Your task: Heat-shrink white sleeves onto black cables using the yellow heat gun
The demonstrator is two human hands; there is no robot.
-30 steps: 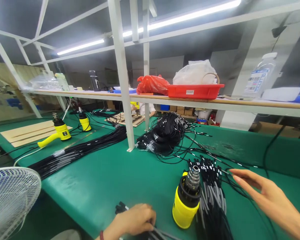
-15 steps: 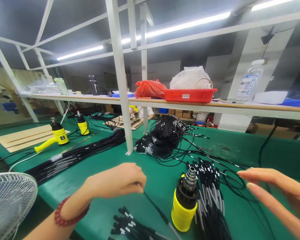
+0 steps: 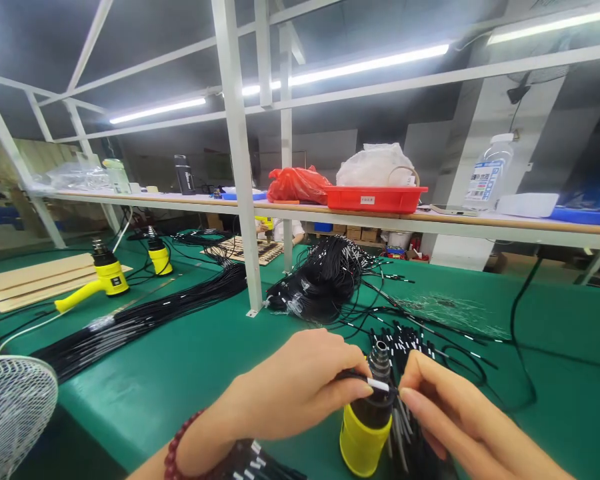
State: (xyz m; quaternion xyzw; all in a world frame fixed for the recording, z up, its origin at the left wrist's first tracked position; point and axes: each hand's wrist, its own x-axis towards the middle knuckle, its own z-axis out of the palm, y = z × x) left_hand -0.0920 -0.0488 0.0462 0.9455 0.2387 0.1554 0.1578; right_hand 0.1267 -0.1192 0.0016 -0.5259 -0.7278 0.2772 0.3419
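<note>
My left hand [image 3: 305,380], with a red bead bracelet at the wrist, pinches a black cable [image 3: 353,375] near its end, where a white label [image 3: 379,385] shows. Just right of that end, my right hand [image 3: 450,400] has thumb and forefinger pinched at the dark tip; whether it grips the tip is too small to tell. Both hands are in front of the nozzle of an upright yellow heat gun [image 3: 365,440]. Behind my right hand lies a bundle of black and grey cables [image 3: 405,340]. More labelled cable ends [image 3: 260,460] lie under my left forearm.
A large black cable coil [image 3: 325,280] lies behind, beside a white post [image 3: 243,167]. A long cable bundle [image 3: 145,320] and two more heat guns [image 3: 111,277] are left. A fan [image 3: 15,413] stands front left. A shelf [image 3: 300,208] crosses above; a person's hand shows beyond.
My left hand has moved right with the cable, up to the heat gun's nozzle. My right hand has come in from the right and closed to a pinch at the cable's end.
</note>
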